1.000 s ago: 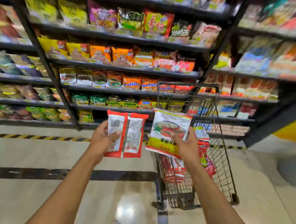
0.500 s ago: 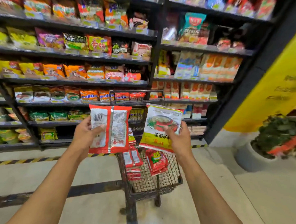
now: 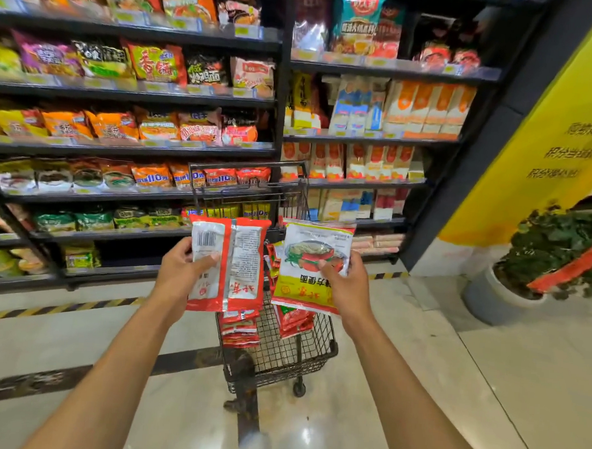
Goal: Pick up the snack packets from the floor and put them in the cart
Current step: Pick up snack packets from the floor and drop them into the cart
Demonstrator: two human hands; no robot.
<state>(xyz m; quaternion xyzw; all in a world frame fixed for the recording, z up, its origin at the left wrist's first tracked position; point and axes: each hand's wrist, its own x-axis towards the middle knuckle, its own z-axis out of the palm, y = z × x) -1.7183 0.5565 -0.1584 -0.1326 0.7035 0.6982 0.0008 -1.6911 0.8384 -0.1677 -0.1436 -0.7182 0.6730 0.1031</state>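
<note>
Carry-to-cart step, judging by the layout. The left hand (image 3: 179, 273) is gripping a red-and-white plastic snack packet (image 3: 242, 266), thumb across the barcode panel and fingers curled behind. The right hand (image 3: 348, 285) is clamping a white-and-yellow plastic packet with a noodle-bowl picture (image 3: 311, 259), thumb on the front face. Both packets are hanging in the air side by side, close but not touching, on the near side of the black wire shopping cart (image 3: 280, 357) and overlapping its basket in view. Whether they are already past the near rim is hard to tell. Red packets already in the basket (image 3: 241, 328) are leaning in two bundles, left and right. No packet is showing on the glossy tiled floor (image 3: 416, 385) here. The next move seems to call for reaching both hands farther over the rim, lowering, then loosening the fingers so each packet is dropping onto its bundle; the slick film may be sliding in the grip, so a firm hold until over the wire looks wise. The left packet is showing its back, centre seam running top to bottom, long axis near upright. The right packet is showing its front, long axis near upright with the top leaning slightly right; its yellow-band print is reading inverted, so its printed top is pointing floorward. Stocked black store shelves (image 3: 133, 95) are standing beyond the cart.
</note>
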